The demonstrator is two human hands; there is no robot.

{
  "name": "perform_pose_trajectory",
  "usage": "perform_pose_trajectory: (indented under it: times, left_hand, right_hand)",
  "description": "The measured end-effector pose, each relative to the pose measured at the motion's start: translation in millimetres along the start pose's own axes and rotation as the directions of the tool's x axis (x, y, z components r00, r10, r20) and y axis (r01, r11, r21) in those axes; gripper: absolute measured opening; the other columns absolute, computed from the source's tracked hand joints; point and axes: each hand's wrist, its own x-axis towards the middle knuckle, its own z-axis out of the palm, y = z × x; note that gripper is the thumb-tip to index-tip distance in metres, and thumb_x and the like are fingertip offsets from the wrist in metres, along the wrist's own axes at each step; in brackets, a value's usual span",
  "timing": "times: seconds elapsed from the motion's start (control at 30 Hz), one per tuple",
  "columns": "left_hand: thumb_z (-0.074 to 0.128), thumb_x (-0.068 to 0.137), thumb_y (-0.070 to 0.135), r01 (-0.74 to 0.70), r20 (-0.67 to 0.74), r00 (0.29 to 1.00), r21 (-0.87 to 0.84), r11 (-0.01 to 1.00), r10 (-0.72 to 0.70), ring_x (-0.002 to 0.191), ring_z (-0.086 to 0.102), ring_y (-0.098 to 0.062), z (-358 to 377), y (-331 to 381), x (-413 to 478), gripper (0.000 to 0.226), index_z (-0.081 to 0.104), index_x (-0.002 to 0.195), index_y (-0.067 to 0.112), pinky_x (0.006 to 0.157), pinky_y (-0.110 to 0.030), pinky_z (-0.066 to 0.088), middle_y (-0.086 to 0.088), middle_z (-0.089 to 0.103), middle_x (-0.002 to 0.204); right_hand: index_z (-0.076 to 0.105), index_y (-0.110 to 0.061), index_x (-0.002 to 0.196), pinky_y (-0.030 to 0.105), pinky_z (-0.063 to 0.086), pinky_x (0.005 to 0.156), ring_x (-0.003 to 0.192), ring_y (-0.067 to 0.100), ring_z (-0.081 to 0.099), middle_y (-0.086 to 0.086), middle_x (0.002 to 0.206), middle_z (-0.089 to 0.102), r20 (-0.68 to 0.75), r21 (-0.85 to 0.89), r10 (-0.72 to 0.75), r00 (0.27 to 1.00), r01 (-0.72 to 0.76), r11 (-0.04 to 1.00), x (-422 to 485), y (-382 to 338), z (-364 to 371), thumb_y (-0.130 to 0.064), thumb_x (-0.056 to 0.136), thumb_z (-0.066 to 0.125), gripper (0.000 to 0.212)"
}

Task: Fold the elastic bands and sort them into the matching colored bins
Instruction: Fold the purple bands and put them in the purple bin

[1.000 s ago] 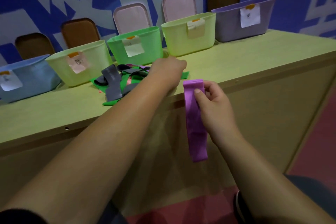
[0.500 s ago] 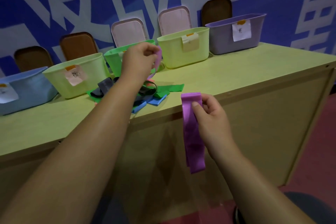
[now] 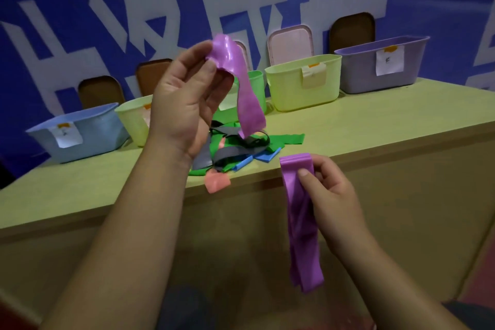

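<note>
Left hand (image 3: 184,104) is pinching a raised purple band (image 3: 241,80) at its top end, between the thumb and fingers (image 3: 197,49), up over the pile (image 3: 235,147) of mixed bands on the worktop (image 3: 375,120). The band is draping down and slightly to the right, and its lower end is dangling just above the pile; can't tell if it's touching. Long axis is running roughly vertical, with a twist partway down.

Right hand (image 3: 329,195) is gripping a hanging purple band (image 3: 302,222) near its top fold, thumb pressing on the front and the other fingers curling behind. It's hanging in front of the worktop edge, long axis pointing straight down, looped end at the bottom, layers lying flat on each other.

Handling, my read: both are looking thin, glossy, very light and floppy. With no stiffness, they're just hanging from wherever they're held. The surface is looking smooth and possibly slippery, so a flat pinch across the full width should be holding better than a corner grab. Not fragile. For the fold, I'd be taking the free bottom end up to the held top and untwisting the raised one first.

Purple bin (image 3: 359,75) is sitting at the far right of the row, well apart from both hands. Neither band is in it yet.
</note>
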Motion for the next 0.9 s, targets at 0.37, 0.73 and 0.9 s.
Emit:
perform_pose_trajectory:
  times: [0.37, 0.73, 0.9]
  left_hand:
    - [0.064, 0.093, 0.011, 0.251, -0.092, 0.961, -0.110, 0.962, -0.262, 0.104, 0.074, -0.021, -53, -30, -100, 0.025, 0.073, 0.115, 0.016, 0.082, -0.033, 0.063, -0.011, 0.075, 0.120]
    - [0.064, 0.088, 0.005, 0.441, -0.195, 0.861, -0.172, 0.881, -0.469, 0.079, 0.074, -0.015, -114, -93, -186, 0.019, 0.074, 0.101, 0.015, 0.066, -0.027, 0.061, -0.010, 0.076, 0.097]
    - [0.067, 0.086, 0.006, 0.558, -0.126, 0.823, -0.013, 0.830, -0.554, 0.073, 0.071, -0.014, -139, -98, -202, 0.017, 0.076, 0.099, 0.012, 0.065, -0.026, 0.062, -0.007, 0.073, 0.089]
  right_hand:
    - [0.072, -0.002, 0.105, 0.015, 0.046, 0.063, 0.077, 0.008, 0.061, 0.003, 0.087, 0.072, 0.144, 0.069, -0.027, 0.989, 0.017, 0.997, -27, -2, 10, 0.007, 0.101, 0.057, 0.018]
    - [0.073, -0.014, 0.093, 0.031, 0.039, 0.063, 0.071, 0.018, 0.054, 0.007, 0.079, 0.066, 0.345, -0.321, 0.293, 0.892, -0.181, 0.930, -40, 30, 25, -0.001, 0.099, 0.059, 0.020]
    - [0.076, -0.025, 0.098, 0.032, 0.045, 0.066, 0.067, 0.009, 0.056, 0.004, 0.081, 0.074, 0.401, -0.639, 0.470, 0.786, -0.128, 0.759, -42, 50, 22, -0.017, 0.099, 0.059, 0.019]
